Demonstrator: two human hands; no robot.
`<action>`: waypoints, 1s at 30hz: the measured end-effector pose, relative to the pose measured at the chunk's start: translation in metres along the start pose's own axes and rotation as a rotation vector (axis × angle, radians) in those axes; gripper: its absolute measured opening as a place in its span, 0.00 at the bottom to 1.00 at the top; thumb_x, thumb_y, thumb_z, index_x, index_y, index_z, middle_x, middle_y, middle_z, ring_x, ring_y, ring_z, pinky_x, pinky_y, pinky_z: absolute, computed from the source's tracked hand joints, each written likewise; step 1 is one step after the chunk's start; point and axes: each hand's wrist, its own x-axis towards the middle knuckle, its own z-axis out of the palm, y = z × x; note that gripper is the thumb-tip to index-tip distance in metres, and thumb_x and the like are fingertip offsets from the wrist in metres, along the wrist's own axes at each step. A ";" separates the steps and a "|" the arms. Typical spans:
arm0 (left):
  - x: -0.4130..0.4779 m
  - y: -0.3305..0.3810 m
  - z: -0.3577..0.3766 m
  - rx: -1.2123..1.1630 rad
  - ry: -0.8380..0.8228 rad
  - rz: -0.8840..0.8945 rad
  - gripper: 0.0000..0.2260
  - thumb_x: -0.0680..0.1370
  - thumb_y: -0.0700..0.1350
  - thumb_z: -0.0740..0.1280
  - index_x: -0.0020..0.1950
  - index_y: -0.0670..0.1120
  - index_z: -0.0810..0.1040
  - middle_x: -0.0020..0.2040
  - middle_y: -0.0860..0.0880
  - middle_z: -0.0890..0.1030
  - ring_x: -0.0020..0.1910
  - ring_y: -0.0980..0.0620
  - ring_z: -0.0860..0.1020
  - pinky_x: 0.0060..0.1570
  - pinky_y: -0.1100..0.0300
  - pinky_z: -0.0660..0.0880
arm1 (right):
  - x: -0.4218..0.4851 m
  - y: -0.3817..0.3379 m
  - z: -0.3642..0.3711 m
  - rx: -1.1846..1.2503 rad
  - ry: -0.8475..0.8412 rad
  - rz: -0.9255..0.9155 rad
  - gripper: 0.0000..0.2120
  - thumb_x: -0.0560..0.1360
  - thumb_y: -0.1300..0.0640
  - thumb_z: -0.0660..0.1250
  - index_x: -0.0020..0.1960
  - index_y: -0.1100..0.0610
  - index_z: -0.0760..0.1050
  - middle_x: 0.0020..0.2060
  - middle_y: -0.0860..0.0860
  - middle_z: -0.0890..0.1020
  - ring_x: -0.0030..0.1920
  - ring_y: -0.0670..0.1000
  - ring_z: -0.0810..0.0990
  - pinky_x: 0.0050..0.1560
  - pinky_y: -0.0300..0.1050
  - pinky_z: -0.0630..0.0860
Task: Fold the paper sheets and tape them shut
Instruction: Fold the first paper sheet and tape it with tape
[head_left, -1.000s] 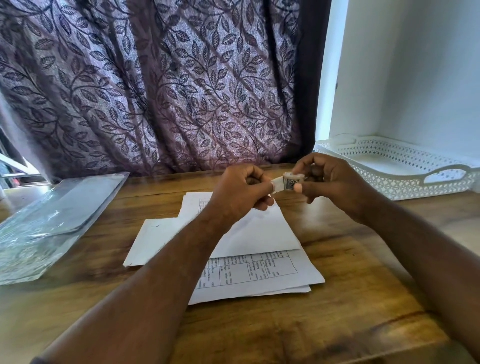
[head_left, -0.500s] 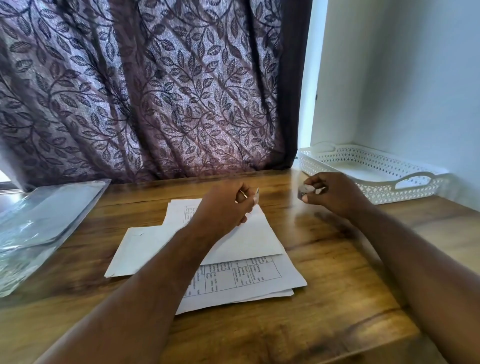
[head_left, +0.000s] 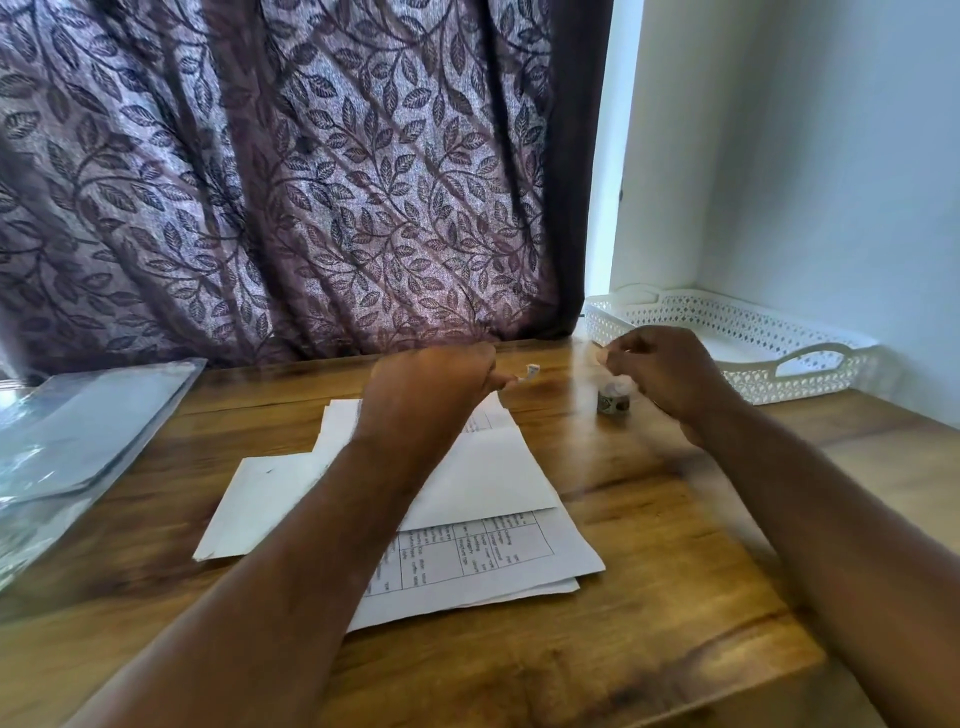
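A stack of paper sheets (head_left: 493, 556) lies mid-table, the lower ones printed with a table. On top of them is a folded white sheet (head_left: 483, 467), and another white sheet (head_left: 260, 504) pokes out to the left. My left hand (head_left: 431, 384) hovers over the far end of the stack with its fingers curled, pinching a small strip of tape (head_left: 531, 371). To the right, my right hand (head_left: 660, 374) holds a small tape roll (head_left: 613, 401) in its fingertips, at or just above the wooden table (head_left: 675, 571). Motion blurs the roll.
A white perforated tray (head_left: 753, 332) with handles stands at the back right, against the wall. A clear plastic sleeve (head_left: 78, 431) lies at the left edge. A patterned purple curtain (head_left: 311, 182) hangs behind the table.
My hands have pulled apart: the left keeps a torn strip of tape, and the right has carried the roll right and down toward the table.
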 end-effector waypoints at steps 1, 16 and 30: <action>0.000 0.000 -0.001 0.044 0.071 0.054 0.15 0.78 0.61 0.64 0.43 0.50 0.76 0.33 0.54 0.76 0.30 0.51 0.76 0.29 0.59 0.73 | -0.007 -0.012 0.001 0.201 -0.135 0.066 0.13 0.75 0.50 0.73 0.49 0.61 0.82 0.45 0.58 0.85 0.34 0.48 0.76 0.31 0.41 0.66; 0.002 0.006 0.003 0.099 0.073 0.258 0.11 0.72 0.49 0.78 0.44 0.47 0.78 0.33 0.49 0.79 0.26 0.50 0.75 0.27 0.59 0.70 | -0.029 -0.042 0.017 0.066 -0.482 0.065 0.11 0.74 0.58 0.73 0.48 0.67 0.83 0.36 0.56 0.84 0.31 0.49 0.73 0.28 0.41 0.64; -0.014 -0.026 0.014 -0.436 -0.683 -0.192 0.28 0.71 0.65 0.72 0.66 0.53 0.80 0.62 0.53 0.79 0.53 0.56 0.74 0.52 0.59 0.71 | -0.030 -0.034 0.040 0.006 -0.447 0.213 0.08 0.75 0.57 0.72 0.45 0.63 0.83 0.37 0.57 0.82 0.32 0.52 0.76 0.27 0.41 0.69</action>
